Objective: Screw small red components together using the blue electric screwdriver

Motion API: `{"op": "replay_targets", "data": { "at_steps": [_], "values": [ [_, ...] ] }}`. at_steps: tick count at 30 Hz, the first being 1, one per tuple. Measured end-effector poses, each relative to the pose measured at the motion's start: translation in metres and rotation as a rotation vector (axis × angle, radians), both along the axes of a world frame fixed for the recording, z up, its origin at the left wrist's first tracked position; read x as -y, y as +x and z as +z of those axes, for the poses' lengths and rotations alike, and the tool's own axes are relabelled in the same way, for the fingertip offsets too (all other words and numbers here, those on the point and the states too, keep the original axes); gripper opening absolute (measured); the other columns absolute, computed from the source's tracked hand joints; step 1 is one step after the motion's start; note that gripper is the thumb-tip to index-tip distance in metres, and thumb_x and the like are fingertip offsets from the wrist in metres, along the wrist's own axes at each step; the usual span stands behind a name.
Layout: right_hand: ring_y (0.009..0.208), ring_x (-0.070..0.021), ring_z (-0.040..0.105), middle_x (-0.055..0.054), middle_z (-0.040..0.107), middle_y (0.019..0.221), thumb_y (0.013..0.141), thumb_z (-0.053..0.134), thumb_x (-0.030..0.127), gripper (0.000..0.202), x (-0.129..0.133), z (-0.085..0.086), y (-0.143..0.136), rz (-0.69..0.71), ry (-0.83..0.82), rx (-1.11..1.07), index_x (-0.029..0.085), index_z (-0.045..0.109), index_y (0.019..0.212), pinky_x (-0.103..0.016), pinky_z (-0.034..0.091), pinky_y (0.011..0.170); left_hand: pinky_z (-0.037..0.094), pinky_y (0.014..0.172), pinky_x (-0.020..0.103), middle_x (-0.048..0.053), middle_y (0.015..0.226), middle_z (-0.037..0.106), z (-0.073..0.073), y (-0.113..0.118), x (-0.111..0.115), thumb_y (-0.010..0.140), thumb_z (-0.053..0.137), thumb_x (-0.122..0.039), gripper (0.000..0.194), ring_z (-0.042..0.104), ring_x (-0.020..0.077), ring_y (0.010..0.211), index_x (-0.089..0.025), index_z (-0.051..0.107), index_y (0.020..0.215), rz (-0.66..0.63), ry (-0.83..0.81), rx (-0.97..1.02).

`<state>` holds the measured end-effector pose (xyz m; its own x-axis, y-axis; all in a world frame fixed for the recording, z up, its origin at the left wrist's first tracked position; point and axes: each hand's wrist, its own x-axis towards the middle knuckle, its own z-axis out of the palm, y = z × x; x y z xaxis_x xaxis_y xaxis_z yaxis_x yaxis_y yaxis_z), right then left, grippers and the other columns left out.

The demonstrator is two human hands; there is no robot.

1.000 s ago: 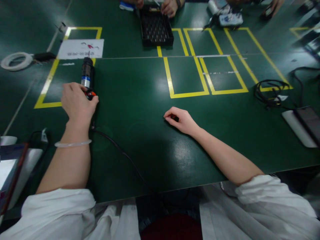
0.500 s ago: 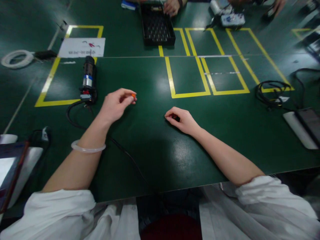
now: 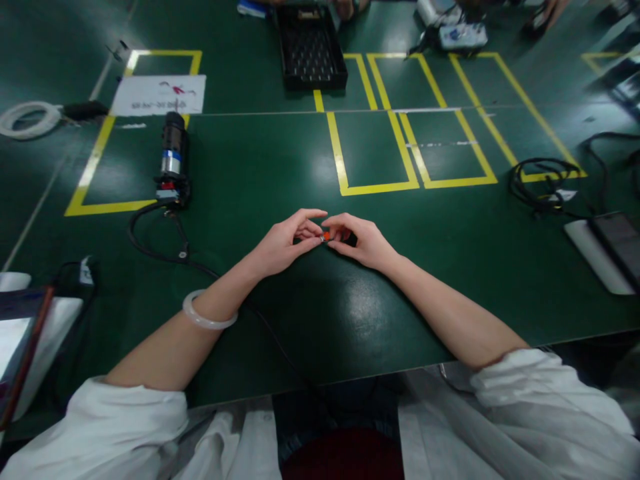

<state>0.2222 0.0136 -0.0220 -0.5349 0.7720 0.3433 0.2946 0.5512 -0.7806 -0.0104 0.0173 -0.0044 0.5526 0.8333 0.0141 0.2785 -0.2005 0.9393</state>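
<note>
A small part with an orange piece and a pale bit (image 3: 327, 236) sits between the fingertips of both hands, low over the green tabletop. My left hand (image 3: 285, 245) holds it from the left with the thumb and curled fingers, its index finger stretched out above. From the right, my right hand (image 3: 367, 242) closes thumb and fingers round the same part. The part is tiny and partly covered by fingers, so its exact kind cannot be made out.
A black cylindrical tool (image 3: 173, 157) with a cable stands at left near a white paper label (image 3: 159, 95). Ahead is a black tray (image 3: 316, 81) near another person's hand (image 3: 345, 8). Coiled black cable (image 3: 543, 183) and a phone-like device (image 3: 617, 240) lie at right.
My left hand has moved right and slightly toward me, bringing the orange part to my right hand. My right hand has stayed nearly in place. The other person's hand has drawn back.
</note>
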Motion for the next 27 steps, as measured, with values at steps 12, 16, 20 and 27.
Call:
{"op": "replay_targets", "data": {
  "at_steps": [12,16,20,27],
  "values": [
    [0.078,-0.0147,0.063,-0.003,0.07,0.09,0.095,0.064,0.025,0.012,0.0009,0.0046,0.0006,-0.023,-0.051,0.011,0.019,0.065,0.106,-0.027,0.05,0.071,0.055,0.087,0.035,0.01,0.102,0.072,0.0066,0.0056,0.0039,0.104,0.052,-0.042,0.045,0.071,0.0207,0.092,-0.011,0.056,0.137,0.023,-0.034,0.084],
    [0.077,-0.0141,0.063,-0.003,0.07,0.09,0.095,0.064,0.024,0.012,0.0002,0.0039,0.0004,-0.01,-0.036,-0.019,0.018,0.064,0.105,-0.026,0.05,0.07,0.056,0.086,0.034,0.009,0.1,0.071,0.0012,0.0061,0.0034,0.096,0.066,-0.043,0.049,0.072,0.021,0.091,-0.014,0.056,0.134,0.049,-0.093,0.116],
    [0.077,-0.0141,0.064,-0.002,0.07,0.09,0.094,0.065,0.022,0.012,0.0,0.0022,-0.0003,-0.015,-0.054,-0.018,0.019,0.063,0.105,-0.027,0.05,0.07,0.056,0.083,0.032,0.007,0.1,0.07,-0.0019,0.0064,0.0043,0.091,0.072,-0.039,0.05,0.071,0.0194,0.089,-0.015,0.056,0.131,0.065,-0.014,0.081],
    [0.078,-0.0141,0.065,-0.001,0.072,0.09,0.093,0.069,0.033,0.028,-0.0015,-0.0019,0.0001,-0.032,-0.175,-0.135,0.02,0.06,0.116,-0.027,0.052,0.071,0.054,0.091,0.032,0.005,0.104,0.067,0.0048,0.008,0.0106,0.096,0.062,-0.017,0.034,0.067,0.0168,0.094,-0.018,0.058,0.13,0.086,0.51,-0.102]
  ]
}}
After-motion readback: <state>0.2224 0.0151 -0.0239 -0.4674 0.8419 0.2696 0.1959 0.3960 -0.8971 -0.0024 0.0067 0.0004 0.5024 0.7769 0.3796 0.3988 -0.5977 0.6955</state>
